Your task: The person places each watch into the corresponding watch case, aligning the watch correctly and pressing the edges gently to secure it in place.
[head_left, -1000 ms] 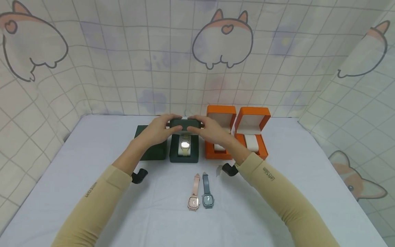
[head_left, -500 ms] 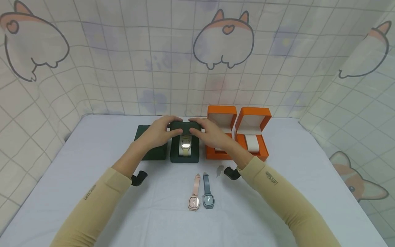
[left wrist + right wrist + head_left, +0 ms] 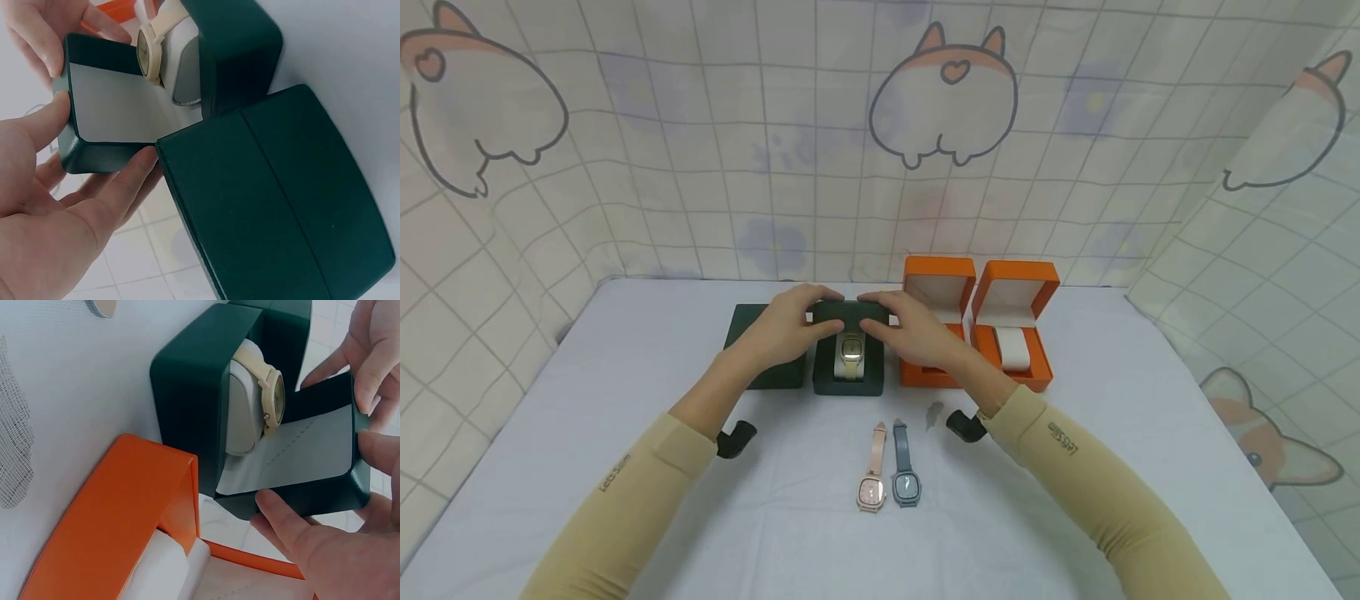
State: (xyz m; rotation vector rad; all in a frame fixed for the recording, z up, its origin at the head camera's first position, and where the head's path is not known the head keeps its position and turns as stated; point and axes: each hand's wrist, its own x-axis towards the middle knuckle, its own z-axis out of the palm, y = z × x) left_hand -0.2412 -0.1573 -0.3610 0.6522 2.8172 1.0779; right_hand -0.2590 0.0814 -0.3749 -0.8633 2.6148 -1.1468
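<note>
My left hand [image 3: 784, 329] and right hand [image 3: 921, 329] grip the two sides of the raised lid [image 3: 852, 312] of a dark green watch box [image 3: 847, 388]. Each thumb presses the lid's front edge while the fingers reach round its side and back. The lid tilts forward, partly open. Inside the box, a watch with a cream strap [image 3: 270, 394] is wrapped round a white cushion [image 3: 242, 412]. In the left wrist view, the lid's pale lining [image 3: 112, 103] faces the watch.
A second green box [image 3: 782, 373], its lid down, stands close on the left. Two orange watch boxes [image 3: 936, 267] [image 3: 1030, 271] stand open on the right with white cushions. A pink watch [image 3: 871, 492] and a blue-grey watch [image 3: 906, 487] lie in front on the white cloth [image 3: 790, 517].
The green box's lid has swung forward and down over the watch, with both hands holding it. The loose watches and the other boxes have stayed in place.
</note>
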